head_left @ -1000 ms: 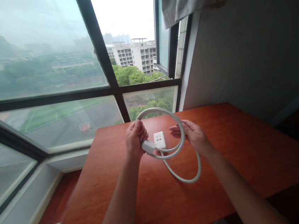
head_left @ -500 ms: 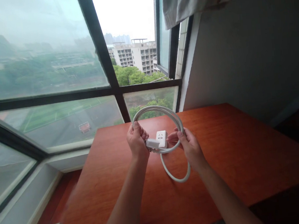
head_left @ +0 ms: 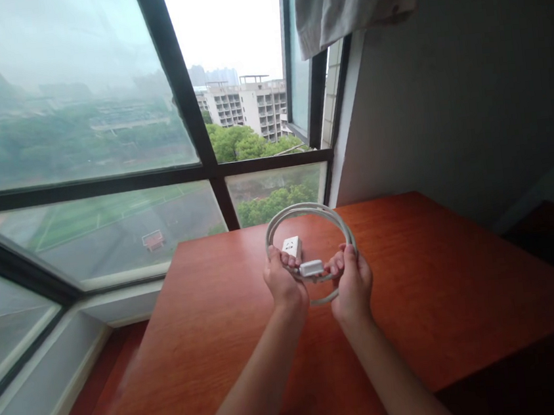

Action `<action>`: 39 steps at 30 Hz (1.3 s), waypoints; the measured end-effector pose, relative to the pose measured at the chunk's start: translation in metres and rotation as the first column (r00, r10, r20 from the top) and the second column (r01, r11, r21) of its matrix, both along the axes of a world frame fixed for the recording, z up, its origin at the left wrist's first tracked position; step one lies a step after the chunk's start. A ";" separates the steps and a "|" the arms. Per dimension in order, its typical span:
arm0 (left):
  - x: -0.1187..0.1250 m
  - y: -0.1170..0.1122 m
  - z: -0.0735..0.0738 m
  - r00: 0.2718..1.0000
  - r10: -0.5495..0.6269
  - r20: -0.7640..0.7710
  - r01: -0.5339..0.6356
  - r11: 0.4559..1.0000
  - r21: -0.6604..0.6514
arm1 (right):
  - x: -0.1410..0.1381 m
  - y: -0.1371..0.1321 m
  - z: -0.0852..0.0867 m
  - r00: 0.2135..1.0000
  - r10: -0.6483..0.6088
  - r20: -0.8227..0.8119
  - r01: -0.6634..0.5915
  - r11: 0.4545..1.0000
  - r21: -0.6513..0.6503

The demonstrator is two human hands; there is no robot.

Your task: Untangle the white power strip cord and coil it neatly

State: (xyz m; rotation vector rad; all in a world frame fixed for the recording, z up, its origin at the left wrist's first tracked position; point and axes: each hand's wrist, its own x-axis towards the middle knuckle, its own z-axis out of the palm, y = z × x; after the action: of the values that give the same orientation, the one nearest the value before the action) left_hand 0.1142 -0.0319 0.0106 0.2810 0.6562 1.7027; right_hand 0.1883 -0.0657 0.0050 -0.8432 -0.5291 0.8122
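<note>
A white extension cord (head_left: pixel 307 208) is looped into a coil that I hold up above the table. My left hand (head_left: pixel 284 279) is closed round the coil's left side. On the right side, my right hand (head_left: pixel 352 279) grips the same loops, its fingers curled inward. A white block-shaped plug end (head_left: pixel 312 268) lies between the two hands, at the bottom of the coil. Just behind my left fingers is the white socket block (head_left: pixel 292 248), partly covered by them. A lower bend of cord (head_left: pixel 325 299) hangs between my wrists.
The reddish-brown wooden table (head_left: pixel 211 333) spreads under my hands. Dark-framed windows (head_left: pixel 205 109) stand beyond its far edge, with one pane swung open. A pale curtain (head_left: pixel 354 1) hangs at upper right, by a grey wall (head_left: pixel 445 110).
Both hands and the coil have shifted; my left hand moved right, nearer the right one. The plug end moved right, and the loose lower loop has become smaller. The view has turned slightly.
</note>
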 end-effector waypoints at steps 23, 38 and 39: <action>-0.055 0.022 0.017 0.672 -0.271 -0.689 0.444 0.893 0.081 | 0.070 0.025 0.047 0.737 0.619 0.272 -0.589 0.785 -0.190; -0.047 0.025 0.053 0.216 -0.055 -0.975 0.719 0.685 0.121 | 0.067 0.038 0.075 0.216 0.876 0.431 -0.767 0.426 -0.480; -0.047 0.026 0.051 0.202 -0.059 -0.978 0.711 0.695 0.105 | 0.068 0.038 0.074 0.217 0.853 0.476 -0.751 0.457 -0.476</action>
State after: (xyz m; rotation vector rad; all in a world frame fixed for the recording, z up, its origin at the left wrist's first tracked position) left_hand 0.0676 -0.0063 0.0618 1.8820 0.7668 0.9476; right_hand 0.2563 -0.0277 0.0792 -0.9747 -1.7182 1.5474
